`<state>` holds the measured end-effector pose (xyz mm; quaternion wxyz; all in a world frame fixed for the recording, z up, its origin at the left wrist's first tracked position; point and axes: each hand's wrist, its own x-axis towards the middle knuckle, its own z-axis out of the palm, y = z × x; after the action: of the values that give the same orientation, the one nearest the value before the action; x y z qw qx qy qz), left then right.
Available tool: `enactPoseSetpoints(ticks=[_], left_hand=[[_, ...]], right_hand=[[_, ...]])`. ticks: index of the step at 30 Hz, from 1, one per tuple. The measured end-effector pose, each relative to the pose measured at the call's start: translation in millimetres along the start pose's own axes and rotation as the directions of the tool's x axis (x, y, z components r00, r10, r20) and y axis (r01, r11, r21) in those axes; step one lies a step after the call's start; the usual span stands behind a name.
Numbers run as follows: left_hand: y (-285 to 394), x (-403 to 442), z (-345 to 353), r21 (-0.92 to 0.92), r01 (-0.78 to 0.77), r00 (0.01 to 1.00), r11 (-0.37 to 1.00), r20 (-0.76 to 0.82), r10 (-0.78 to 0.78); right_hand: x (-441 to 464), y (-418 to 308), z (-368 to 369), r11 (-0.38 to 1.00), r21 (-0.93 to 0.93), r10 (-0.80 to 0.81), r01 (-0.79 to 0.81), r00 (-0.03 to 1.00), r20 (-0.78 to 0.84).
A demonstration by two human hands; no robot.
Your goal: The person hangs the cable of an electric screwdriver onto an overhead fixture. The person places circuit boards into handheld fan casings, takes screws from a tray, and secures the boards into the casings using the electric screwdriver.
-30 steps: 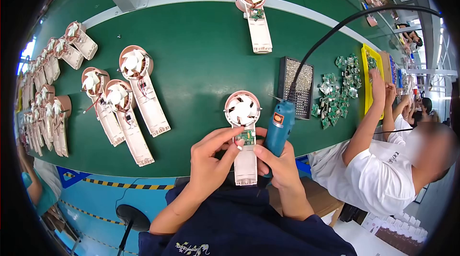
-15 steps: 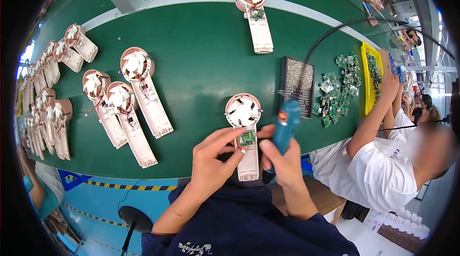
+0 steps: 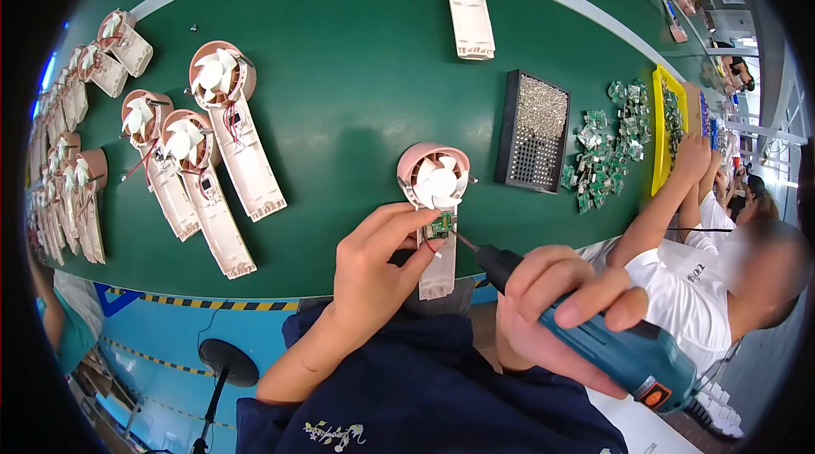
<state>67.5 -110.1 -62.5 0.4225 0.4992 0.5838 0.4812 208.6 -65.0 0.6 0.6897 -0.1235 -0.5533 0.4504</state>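
A pink fan housing (image 3: 435, 276) with a white fan wheel (image 3: 436, 179) lies before me on the green table. My left hand (image 3: 378, 259) presses a small green circuit board (image 3: 440, 225) into the housing's handle with thumb and fingers, and a thin wire shows by the fingertips. My right hand (image 3: 560, 293) grips a teal electric screwdriver (image 3: 624, 352), tilted with its bit pointing at the right edge of the board. Whether the bit touches a screw is too small to tell.
A black screw tray (image 3: 532, 131) stands beyond, beside a heap of green circuit boards (image 3: 607, 148) and a yellow bin (image 3: 665, 135). More fan housings (image 3: 242, 148) lie at left; one (image 3: 469, 16) lies at the back. A co-worker's arm (image 3: 658, 199) reaches in at right.
The electric screwdriver has swung from upright beside the housing to a slant, its bit now at the circuit board. My left hand stays on the board. The whole view has shifted slightly.
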Motion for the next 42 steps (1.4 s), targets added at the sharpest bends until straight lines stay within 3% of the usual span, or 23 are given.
enactPoseSetpoints(ticks=[26,42], left_hand=[[-1.3,-1.2,-1.2,0.009,-0.002,1.0,1.0,0.021,0.002],[-4.8,-1.6,2.1,-0.003,-0.052,0.998,0.999,-0.028,0.051]], right_hand=[[-6.4,8.0,3.6,1.0,-0.004,0.012,-0.012,0.999,0.051],[-4.1,-0.8,3.7,0.98,0.044,0.191,-0.194,0.98,0.061]])
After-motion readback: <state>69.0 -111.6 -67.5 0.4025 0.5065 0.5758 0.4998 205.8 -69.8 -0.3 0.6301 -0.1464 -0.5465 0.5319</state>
